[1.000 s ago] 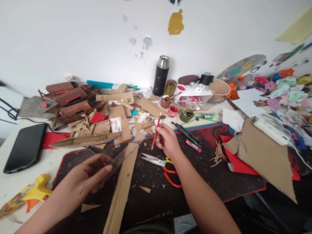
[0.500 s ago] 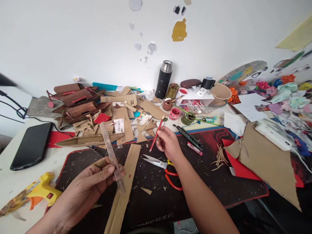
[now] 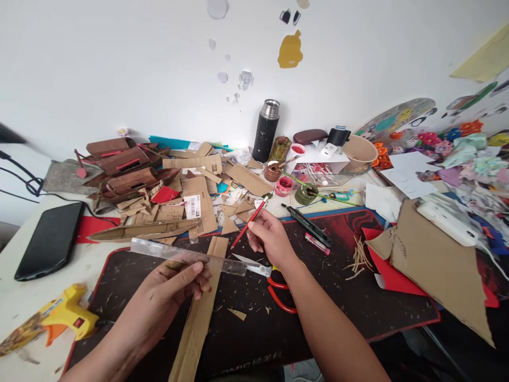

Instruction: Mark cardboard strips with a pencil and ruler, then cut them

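Observation:
Pinched in my left hand (image 3: 175, 284) is a clear plastic ruler (image 3: 159, 250), lying nearly crosswise above a long cardboard strip (image 3: 201, 318). My right hand (image 3: 272, 236) grips a red pencil (image 3: 249, 224), its point slanting down to the left near the strip's far end. Scissors (image 3: 280, 286) with red and yellow handles rest on the dark mat (image 3: 338, 297), their handles partly behind my right forearm. The ruler's right end overlaps the blade tips in view; whether they touch I cannot tell. A small cardboard scrap (image 3: 237, 314) sits right of the strip.
At left are a yellow glue gun (image 3: 66, 313) and a black phone (image 3: 50, 239). Brown model boats (image 3: 127, 170) and cardboard scraps line the back, beside a black thermos (image 3: 265, 130) and paint jars (image 3: 284, 185). A utility knife (image 3: 308, 225) lies right of my right hand.
My left hand has turned the ruler from steep to nearly level across the strip. The pencil has shifted slightly left and tilted further over with my right hand.

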Action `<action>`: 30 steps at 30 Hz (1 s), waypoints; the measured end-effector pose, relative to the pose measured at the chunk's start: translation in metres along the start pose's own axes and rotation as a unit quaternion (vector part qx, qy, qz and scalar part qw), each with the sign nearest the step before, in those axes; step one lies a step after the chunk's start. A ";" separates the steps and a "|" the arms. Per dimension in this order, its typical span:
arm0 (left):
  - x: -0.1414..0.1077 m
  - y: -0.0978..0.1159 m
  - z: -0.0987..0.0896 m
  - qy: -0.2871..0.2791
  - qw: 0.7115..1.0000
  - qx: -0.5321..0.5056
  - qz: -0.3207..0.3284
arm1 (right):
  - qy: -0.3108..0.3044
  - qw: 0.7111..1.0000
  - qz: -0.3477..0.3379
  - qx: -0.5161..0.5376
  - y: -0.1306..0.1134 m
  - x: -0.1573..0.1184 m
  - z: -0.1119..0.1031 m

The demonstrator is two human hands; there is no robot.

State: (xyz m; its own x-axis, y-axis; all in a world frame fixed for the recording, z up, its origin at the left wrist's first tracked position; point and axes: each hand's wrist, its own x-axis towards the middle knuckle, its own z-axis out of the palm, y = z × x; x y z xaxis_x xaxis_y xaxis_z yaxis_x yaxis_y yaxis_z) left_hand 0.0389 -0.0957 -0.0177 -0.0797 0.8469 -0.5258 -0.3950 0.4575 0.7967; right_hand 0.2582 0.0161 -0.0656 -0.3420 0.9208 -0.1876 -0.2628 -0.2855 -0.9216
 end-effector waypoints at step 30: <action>0.016 0.003 0.001 -0.002 1.000 0.012 0.020 | -0.103 0.993 0.046 -0.039 0.003 -0.013 0.012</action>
State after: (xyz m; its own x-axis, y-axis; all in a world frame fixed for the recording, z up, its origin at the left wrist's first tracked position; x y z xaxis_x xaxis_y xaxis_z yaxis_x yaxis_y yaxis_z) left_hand 0.0370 -0.0808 -0.0231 -0.0913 0.8661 -0.4915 -0.3687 0.4291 0.8246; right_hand 0.2511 0.0001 -0.0622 -0.5409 0.8155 -0.2062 -0.1547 -0.3374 -0.9286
